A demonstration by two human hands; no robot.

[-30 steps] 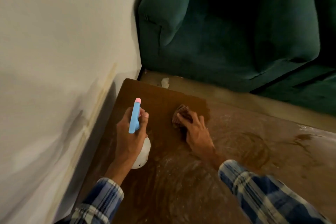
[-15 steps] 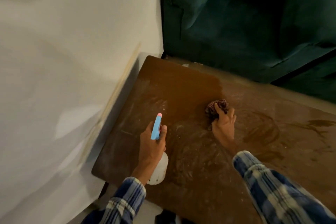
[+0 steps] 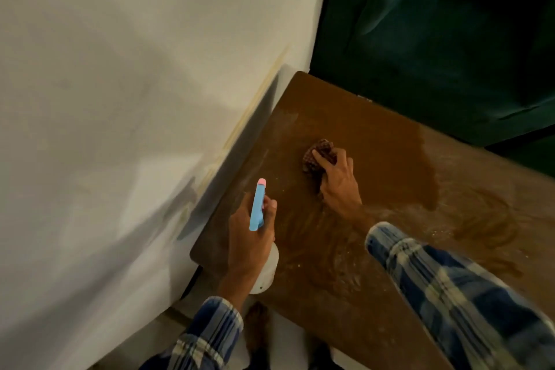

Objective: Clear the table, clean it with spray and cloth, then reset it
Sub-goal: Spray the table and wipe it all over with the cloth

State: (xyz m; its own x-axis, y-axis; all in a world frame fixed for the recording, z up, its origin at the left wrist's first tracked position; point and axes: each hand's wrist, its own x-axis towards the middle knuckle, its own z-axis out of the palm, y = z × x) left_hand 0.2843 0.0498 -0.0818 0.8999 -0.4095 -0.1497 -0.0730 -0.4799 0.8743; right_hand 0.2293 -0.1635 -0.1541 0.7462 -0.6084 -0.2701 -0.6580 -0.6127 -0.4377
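A brown wooden table (image 3: 375,135) fills the middle of the view, wet and streaked with dusty swirls. My right hand (image 3: 338,182) presses a bunched dark checked cloth (image 3: 315,153) onto the tabletop near its far left part, fingers curled over it. My left hand (image 3: 250,237) grips a spray bottle (image 3: 258,204) with a blue trigger head, a pink tip and a white body, held just above the table's near left corner, nozzle pointing away from me.
A white wall (image 3: 120,99) runs close along the table's left edge. A dark green sofa (image 3: 435,39) stands just behind the table's far edge. My foot (image 3: 258,330) shows on the floor below the near edge.
My right hand has slid the cloth across the tabletop, first right, then back left toward the wall. The view has tilted down and back. My left hand still holds the spray bottle.
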